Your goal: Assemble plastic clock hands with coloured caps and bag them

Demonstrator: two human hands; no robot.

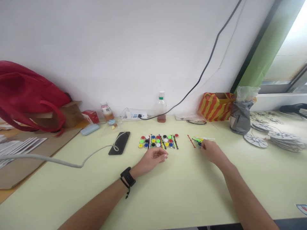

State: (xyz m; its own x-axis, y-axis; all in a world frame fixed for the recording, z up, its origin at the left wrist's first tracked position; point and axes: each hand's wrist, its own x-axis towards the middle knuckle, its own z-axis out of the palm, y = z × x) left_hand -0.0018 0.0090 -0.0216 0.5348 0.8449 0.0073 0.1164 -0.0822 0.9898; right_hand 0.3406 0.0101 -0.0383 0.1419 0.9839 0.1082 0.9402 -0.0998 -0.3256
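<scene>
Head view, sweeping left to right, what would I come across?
Red bag, light-blue case, flat black device, left hand, loose red stick, right hand, gray bag, stacked discs.

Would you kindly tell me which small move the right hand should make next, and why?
I would perhaps draw one piece out of the loose coloured sticks: the right hand is right at them, several lie bunched together, and similar sticks lie among the coloured discs.

Bottle label: 炭 legible, other characters unclear
</scene>
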